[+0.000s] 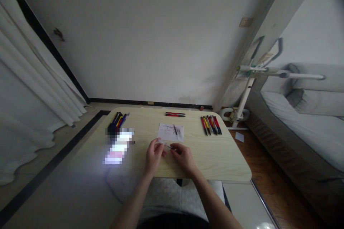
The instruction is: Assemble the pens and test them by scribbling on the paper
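Note:
Near the front of the table, my left hand [154, 155] is closed, its fingertips pinching a pale, slim pen barrel [162, 143]. My right hand [183, 155] pinches a thin, dark-tipped pen part [169, 146] that points toward the barrel; whether the two pieces join is too small to tell. Just beyond the fingers lies a sheet of white paper [163, 135] with dark scribbles. On its right half rests a dark pen [175, 130].
A pale wood table [215, 157] carries red-and-black pens [175, 114] at the far middle, a row of several coloured pens [211, 125] at right, and more pens [118, 121] at left. A lit, pixelated screen [118, 148] sits at left. Behind stands a wall [150, 43].

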{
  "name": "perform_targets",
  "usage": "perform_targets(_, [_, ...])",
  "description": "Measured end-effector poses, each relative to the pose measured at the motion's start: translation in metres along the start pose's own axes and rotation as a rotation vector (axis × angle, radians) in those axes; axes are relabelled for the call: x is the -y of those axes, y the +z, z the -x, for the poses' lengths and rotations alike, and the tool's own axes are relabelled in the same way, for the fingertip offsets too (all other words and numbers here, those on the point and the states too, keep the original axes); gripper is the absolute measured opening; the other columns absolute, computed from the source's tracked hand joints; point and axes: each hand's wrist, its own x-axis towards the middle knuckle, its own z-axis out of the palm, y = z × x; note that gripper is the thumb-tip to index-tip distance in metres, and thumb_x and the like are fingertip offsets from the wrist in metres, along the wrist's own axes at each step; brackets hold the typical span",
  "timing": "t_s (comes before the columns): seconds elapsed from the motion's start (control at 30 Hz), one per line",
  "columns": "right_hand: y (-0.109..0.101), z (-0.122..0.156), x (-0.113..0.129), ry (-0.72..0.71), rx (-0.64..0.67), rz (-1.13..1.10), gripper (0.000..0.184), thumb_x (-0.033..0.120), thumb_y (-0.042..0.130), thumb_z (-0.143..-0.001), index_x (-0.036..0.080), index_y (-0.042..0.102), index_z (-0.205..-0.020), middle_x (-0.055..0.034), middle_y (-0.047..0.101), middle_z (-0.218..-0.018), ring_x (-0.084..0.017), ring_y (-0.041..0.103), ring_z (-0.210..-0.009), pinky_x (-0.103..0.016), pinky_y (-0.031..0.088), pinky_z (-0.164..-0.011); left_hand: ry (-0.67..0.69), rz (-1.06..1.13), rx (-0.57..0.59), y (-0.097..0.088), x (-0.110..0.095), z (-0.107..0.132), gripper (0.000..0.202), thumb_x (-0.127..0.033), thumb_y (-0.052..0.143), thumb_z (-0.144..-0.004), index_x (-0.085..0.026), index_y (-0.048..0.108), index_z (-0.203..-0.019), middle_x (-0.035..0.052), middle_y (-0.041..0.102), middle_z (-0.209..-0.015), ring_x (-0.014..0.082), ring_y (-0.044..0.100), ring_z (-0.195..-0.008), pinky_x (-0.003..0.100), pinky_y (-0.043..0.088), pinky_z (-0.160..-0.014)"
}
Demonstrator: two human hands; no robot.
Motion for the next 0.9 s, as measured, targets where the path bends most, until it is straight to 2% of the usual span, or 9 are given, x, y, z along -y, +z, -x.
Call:
perform_targets(0.57, [-0.0013, 0.0016, 0.0073, 0.009, -0.01, 0.036, 0.019, 0.022, 0.053, -0.074, 0.017, 0.065, -0.087, -0.0037, 0.066, -0.076, -0.014, 0.059, -0.064, -0.025, 0.046, -0.06, -0.006, 0.026, -0.044, -0.0011, -0.0021, 0.0006, 0.048, -0.042, 0.059, -0.069, -0.014, 0.043, -0.105, 0.006, 0.061, -0.08, 0.0124, 0.059, -0.05, 0.023, 0.048, -0.044])
perform_targets(0.9, [-0.0011, 0.0019, 0.0079, -0.025, -0.031, 0.036, 0.016, 0.022, 0.052, -0.075, 0.016, 0.065, -0.083, -0.0039, 0.066, -0.075, -0.015, 0.059, -0.066, -0.025, 0.046, -0.062, 0.011, 0.035, -0.047, -0.001, -0.0029, 0.0018, 0.043, -0.039, 0.057, -0.072, -0.015, 0.043, -0.105, 0.004, 0.06, -0.078, 0.0121, 0.059, -0.05, 0.022, 0.047, -0.044])
